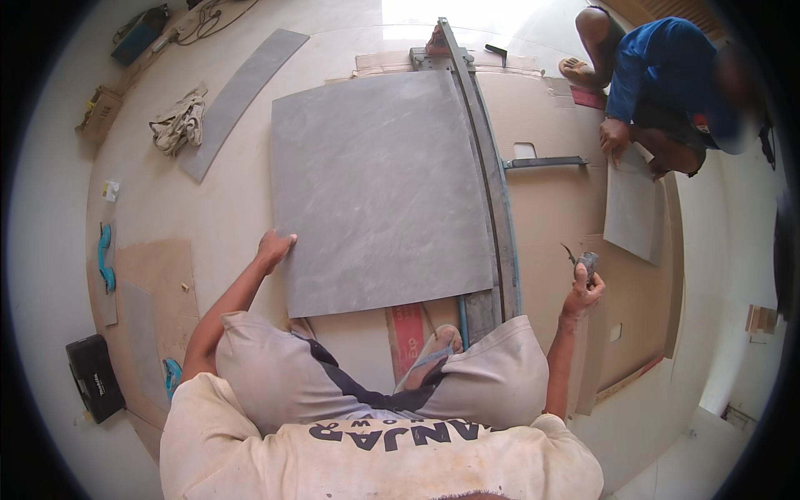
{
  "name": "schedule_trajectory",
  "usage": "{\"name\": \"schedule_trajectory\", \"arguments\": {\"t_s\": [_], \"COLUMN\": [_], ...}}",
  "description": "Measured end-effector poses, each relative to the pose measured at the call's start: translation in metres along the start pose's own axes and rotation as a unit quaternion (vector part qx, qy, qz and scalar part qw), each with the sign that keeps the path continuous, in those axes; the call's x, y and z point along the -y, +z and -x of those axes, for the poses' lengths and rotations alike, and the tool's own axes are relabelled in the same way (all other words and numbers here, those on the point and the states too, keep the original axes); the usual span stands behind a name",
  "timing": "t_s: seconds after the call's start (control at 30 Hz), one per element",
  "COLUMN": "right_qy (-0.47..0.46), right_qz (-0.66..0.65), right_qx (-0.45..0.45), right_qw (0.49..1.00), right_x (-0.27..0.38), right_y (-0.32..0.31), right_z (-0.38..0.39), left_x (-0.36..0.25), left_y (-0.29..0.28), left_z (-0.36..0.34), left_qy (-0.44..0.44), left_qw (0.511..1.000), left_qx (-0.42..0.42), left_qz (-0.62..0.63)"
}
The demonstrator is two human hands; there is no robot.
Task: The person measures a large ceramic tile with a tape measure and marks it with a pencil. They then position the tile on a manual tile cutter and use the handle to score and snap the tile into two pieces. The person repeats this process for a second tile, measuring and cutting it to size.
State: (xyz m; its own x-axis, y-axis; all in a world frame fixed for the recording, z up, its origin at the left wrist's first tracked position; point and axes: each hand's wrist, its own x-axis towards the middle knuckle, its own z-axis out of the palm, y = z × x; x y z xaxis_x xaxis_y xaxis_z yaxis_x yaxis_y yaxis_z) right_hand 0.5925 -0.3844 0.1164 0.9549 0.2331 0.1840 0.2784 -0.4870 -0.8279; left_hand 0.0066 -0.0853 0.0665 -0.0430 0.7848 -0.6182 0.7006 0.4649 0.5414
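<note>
A large grey tile lies in front of me on a tile cutter, whose long metal rail runs along the tile's right side. My left hand grips the tile's left edge near its lower corner, with the thumb on top and the other fingers partly hidden. Off to the right of the rail, my right hand is closed around a small dark grey object. A thin black piece sticks out of that object; its exact kind is not clear.
At the upper right, a co-worker in a blue shirt crouches with both hands at a smaller grey tile. A long tile strip and a crumpled cloth lie at the left. Teal-handled tools and a black case sit farther left.
</note>
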Motion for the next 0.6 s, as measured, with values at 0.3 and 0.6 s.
{"name": "schedule_trajectory", "arguments": {"t_s": [0.3, 0.6], "right_qy": [0.041, 0.043], "right_qz": [-0.081, -0.119], "right_qx": [0.085, 0.136], "right_qw": [0.992, 0.983], "right_x": [0.070, 0.088], "right_y": [0.041, 0.042], "right_z": [0.048, 0.073], "left_x": [0.019, 0.000], "left_y": [-0.006, -0.015], "left_z": [-0.007, -0.012], "left_qy": [0.005, -0.041], "left_qw": [0.999, 0.998], "left_qx": [0.018, 0.032], "left_qz": [0.049, -0.021]}}
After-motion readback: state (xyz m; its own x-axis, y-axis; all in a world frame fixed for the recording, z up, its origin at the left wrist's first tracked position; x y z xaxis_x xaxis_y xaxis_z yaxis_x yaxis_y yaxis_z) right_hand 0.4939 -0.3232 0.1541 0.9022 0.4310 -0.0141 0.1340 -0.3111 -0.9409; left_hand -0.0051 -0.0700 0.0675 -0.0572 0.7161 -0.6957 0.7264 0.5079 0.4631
